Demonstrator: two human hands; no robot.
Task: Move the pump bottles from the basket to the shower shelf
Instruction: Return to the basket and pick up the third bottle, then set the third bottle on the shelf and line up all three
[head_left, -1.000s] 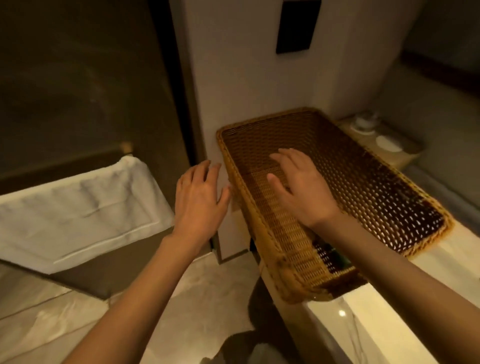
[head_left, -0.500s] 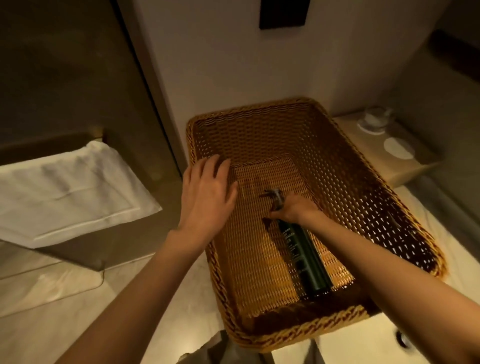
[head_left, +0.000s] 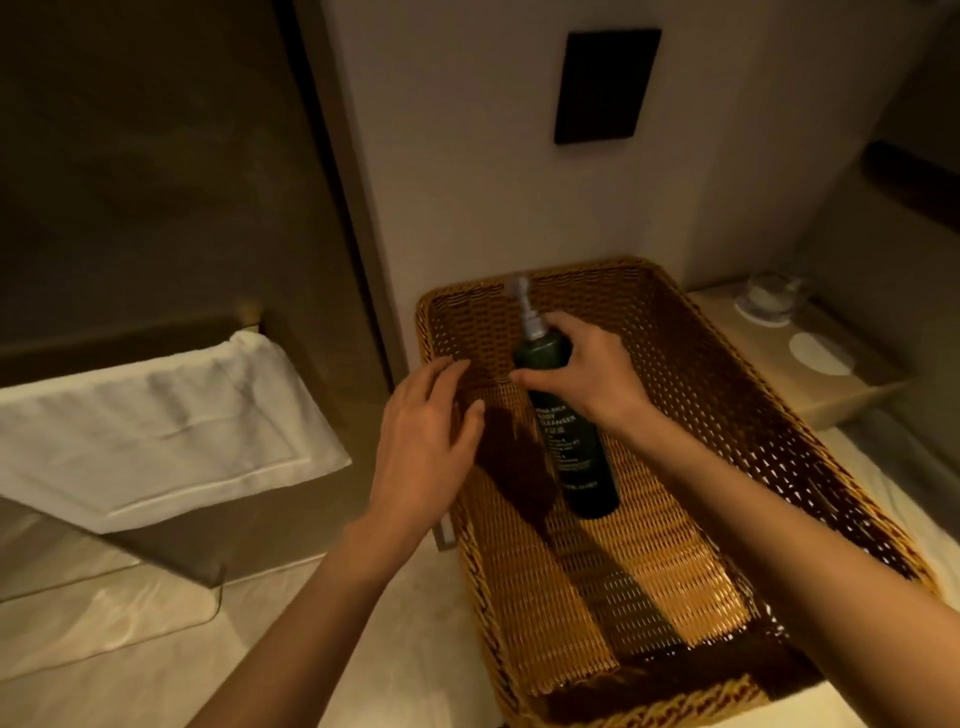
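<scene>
One pump bottle (head_left: 569, 426): dark green, cylindrical, slim, with pale lettering down its side and a clear pump head at the top. It stood tilted inside the basket (head_left: 737, 415), base toward the woven floor, pump end raised toward the far rim; whether the base touched the floor could not be told.

Right hand (head_left: 587, 371): wrapped around the bottle's shoulder just below the pump, fingers curled over the far side, thumb on the near side.

Left hand (head_left: 423, 441): open and holding nothing, fingers spread and slightly bent, hovering over the basket's left rim just beside the bottle.

Basket: rectangular, deep, woven of golden-brown wicker with a braided rim and open-weave walls that let light through on the right side. Contents: the one bottle only, as far as the shadowed near end allowed a view.

Surface (head_left: 883, 696): pale, smooth, carrying the basket at its near right corner.

Towel (head_left: 156, 431): white, folded cloth with a stitched border, draped flat to the left of the basket.

Tray (head_left: 769, 374): tan, low ledge beyond the basket's right wall, bearing a small glass dish (head_left: 771, 301) and a round white coaster (head_left: 818, 353).

Wall panel (head_left: 605, 85): black, rectangular, flat, mounted on the pale wall above the basket.
</scene>
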